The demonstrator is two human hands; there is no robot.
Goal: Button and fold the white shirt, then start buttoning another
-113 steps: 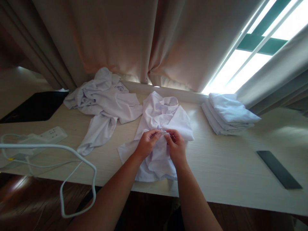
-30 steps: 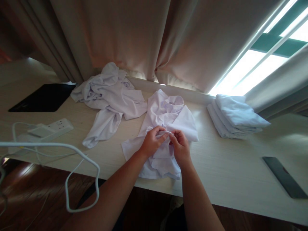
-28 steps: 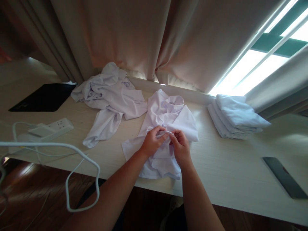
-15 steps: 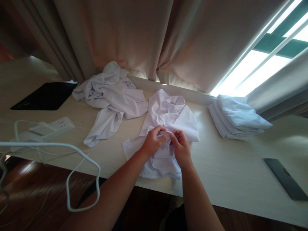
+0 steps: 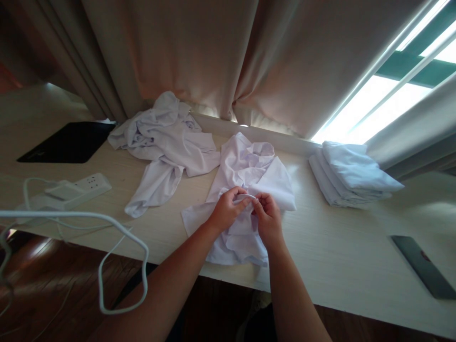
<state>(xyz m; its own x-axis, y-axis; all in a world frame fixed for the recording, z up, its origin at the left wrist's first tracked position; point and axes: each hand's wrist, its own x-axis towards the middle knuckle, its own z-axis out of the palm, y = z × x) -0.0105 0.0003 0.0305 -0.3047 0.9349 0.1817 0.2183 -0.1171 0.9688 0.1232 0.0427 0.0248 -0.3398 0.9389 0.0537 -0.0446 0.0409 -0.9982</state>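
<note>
The left hand point(image 5: 228, 209) and right hand point(image 5: 269, 218) pinch the white shirt point(image 5: 231, 166), fingers closed on its cloth. The shirt lies on the table point(image 5: 338, 256), under and past the fingers. Messy white clothes point(image 5: 167, 140) are left of them, a folded pile point(image 5: 352, 168) right.

Pale table point(image 5: 342, 256) with white garments point(image 5: 164, 137), power strip point(image 5: 85, 187).

The person's left hand point(image 5: 227, 210) and right hand point(image 5: 268, 216) are showing bare, and the left forearm point(image 5: 181, 266) and right forearm point(image 5: 290, 287) are remaining uncovered.
</note>
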